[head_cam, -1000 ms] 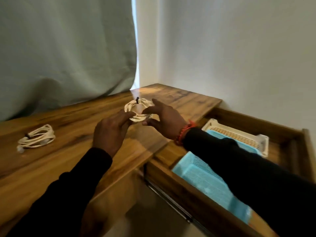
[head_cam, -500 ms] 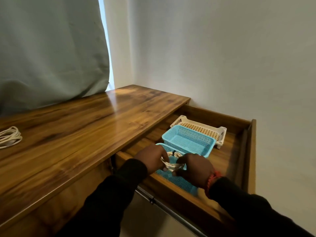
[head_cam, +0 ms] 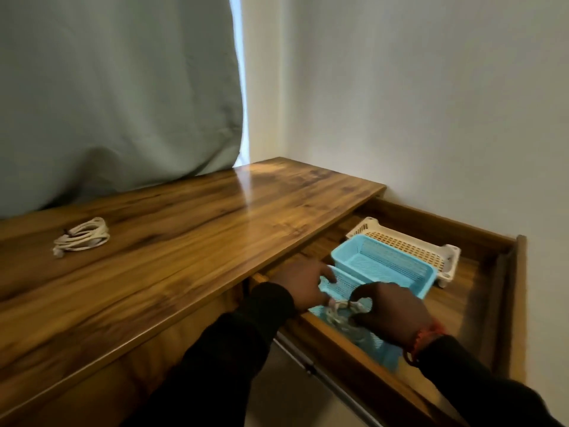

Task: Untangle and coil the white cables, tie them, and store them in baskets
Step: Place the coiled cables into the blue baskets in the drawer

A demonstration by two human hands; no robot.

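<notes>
My right hand [head_cam: 389, 312] pinches a coiled white cable [head_cam: 340, 312] low inside the near blue basket [head_cam: 341, 285] in the open drawer. My left hand [head_cam: 303, 282] lies over that basket's left rim with its fingers stretched out, and I cannot see whether it touches the cable. Much of the coil is blurred and hidden by both hands. A second coiled white cable [head_cam: 81, 237], bound with a dark tie, lies on the wooden desk top [head_cam: 215, 229] at the left.
A second blue basket [head_cam: 385, 263] sits behind the near one, and a white basket [head_cam: 406, 245] stands behind that. The drawer's wooden front edge [head_cam: 338, 343] runs under my wrists. A grey curtain [head_cam: 117, 87] hangs behind the desk; a white wall is at the right.
Both hands carried the coil off the desk top into the drawer, and it has sunk lower into the near blue basket. My left hand let go and spread over the rim.
</notes>
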